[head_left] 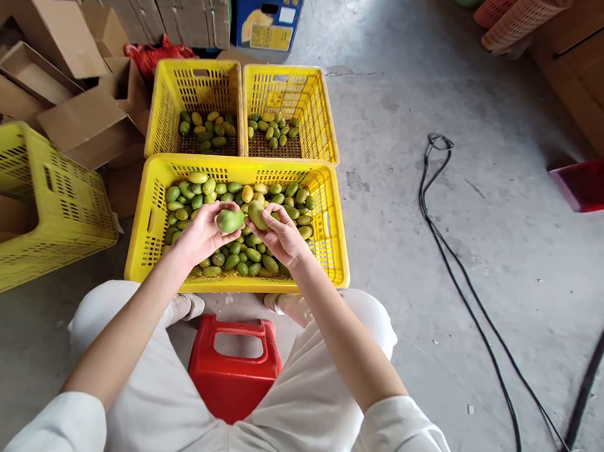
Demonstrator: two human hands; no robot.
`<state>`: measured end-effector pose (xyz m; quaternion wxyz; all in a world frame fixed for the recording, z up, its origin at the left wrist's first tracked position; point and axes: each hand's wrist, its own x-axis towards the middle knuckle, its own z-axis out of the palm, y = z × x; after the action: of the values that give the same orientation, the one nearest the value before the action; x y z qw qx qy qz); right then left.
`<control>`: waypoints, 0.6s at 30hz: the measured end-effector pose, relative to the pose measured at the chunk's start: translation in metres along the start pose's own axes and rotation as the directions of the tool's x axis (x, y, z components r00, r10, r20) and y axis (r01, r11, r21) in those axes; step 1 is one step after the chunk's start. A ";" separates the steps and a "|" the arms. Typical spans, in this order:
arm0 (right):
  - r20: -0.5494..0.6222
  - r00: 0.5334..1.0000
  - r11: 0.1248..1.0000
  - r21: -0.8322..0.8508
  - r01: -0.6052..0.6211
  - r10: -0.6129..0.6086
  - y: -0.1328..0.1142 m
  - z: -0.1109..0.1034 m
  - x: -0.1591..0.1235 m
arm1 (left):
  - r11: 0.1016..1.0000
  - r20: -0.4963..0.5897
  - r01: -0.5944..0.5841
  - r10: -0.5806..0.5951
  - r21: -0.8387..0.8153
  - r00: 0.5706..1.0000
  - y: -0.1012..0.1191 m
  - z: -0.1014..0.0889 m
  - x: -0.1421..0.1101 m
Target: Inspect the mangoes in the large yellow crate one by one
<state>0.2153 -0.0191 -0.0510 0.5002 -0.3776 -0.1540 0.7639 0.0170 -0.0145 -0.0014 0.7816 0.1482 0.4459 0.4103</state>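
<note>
My left hand is closed around a smooth green mango. In my right hand, the fingers grip a yellowish-green mango. The two fruits are held close together above a large yellow crate. Below my hands, that crate holds many oval mangoes, mostly green with some yellow ones. My hands and forearms hide part of this pile.
Two yellow crates behind hold smaller groups of mangoes. Cardboard boxes and another yellow crate stand left. A red stool is between my legs. Black cable lies on the floor at right.
</note>
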 end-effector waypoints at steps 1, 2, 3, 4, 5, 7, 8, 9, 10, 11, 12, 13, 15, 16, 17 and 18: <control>-0.004 1.000 1.000 0.004 0.008 -0.008 0.001 0.000 0.001 | 1.000 -0.020 -0.017 0.017 0.000 1.000 -0.001 0.001 -0.001; -0.010 1.000 1.000 0.007 0.016 -0.016 0.001 -0.001 0.001 | 0.999 -0.043 -0.034 0.034 0.002 0.999 -0.001 0.002 -0.002; -0.013 1.000 1.000 0.006 0.022 -0.022 0.001 0.000 0.002 | 0.999 -0.063 -0.048 0.048 0.004 0.997 -0.002 0.004 -0.003; -0.011 1.000 1.000 0.002 0.025 -0.025 0.001 0.000 0.003 | 0.998 -0.078 -0.058 0.058 0.006 0.995 -0.002 0.005 -0.004; -0.003 1.000 1.000 -0.006 0.026 -0.026 0.001 0.001 0.003 | 0.998 -0.087 -0.066 0.066 0.009 0.994 -0.003 0.005 -0.004; 0.020 1.000 0.999 -0.025 0.024 -0.023 0.000 0.003 0.003 | 0.997 -0.096 -0.080 0.081 0.017 0.992 -0.004 0.005 -0.005; 0.031 0.999 0.999 -0.032 0.022 -0.021 0.000 0.004 0.002 | 0.996 -0.097 -0.085 0.087 0.021 0.991 -0.005 0.005 -0.005; 0.040 0.999 0.999 -0.036 0.020 -0.018 0.000 0.005 0.002 | 0.996 -0.097 -0.087 0.089 0.025 0.991 -0.006 0.004 -0.004; 0.046 0.999 0.999 -0.038 0.016 -0.014 0.000 0.006 0.001 | 0.996 -0.097 -0.084 0.086 0.026 0.992 -0.006 0.003 -0.004; 0.049 0.999 0.999 -0.038 0.010 -0.008 -0.001 0.006 -0.001 | 0.997 -0.095 -0.079 0.081 0.026 0.992 -0.006 0.002 -0.004; 0.047 0.999 0.999 -0.037 0.001 0.001 -0.001 0.006 -0.002 | 0.997 -0.088 -0.072 0.074 0.029 0.993 -0.006 0.001 -0.004; 0.041 0.999 0.999 -0.037 -0.010 0.012 -0.001 0.006 -0.003 | 0.997 -0.073 -0.063 0.065 0.036 0.995 -0.005 -0.001 -0.004; 0.026 0.999 0.998 -0.039 -0.039 0.040 -0.002 0.005 -0.005 | 0.996 -0.018 -0.038 0.040 0.076 0.999 -0.002 -0.003 -0.006; 0.019 0.998 0.998 -0.040 -0.052 0.053 -0.004 0.005 -0.005 | 0.994 0.015 -0.024 0.023 0.105 1.000 0.000 -0.004 -0.007; 0.015 0.998 0.997 -0.039 -0.061 0.061 -0.005 0.005 -0.006 | 0.991 0.044 -0.011 0.005 0.136 0.999 0.002 -0.005 -0.008; 0.011 0.998 0.997 -0.036 -0.064 0.064 -0.007 0.005 -0.006 | 0.987 0.064 -0.005 -0.005 0.162 0.998 0.003 -0.006 -0.010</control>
<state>0.2177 -0.0207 -0.0411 0.4677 -0.3867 -0.1583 0.7789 0.0082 -0.0207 0.0029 0.7809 0.2241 0.4525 0.3677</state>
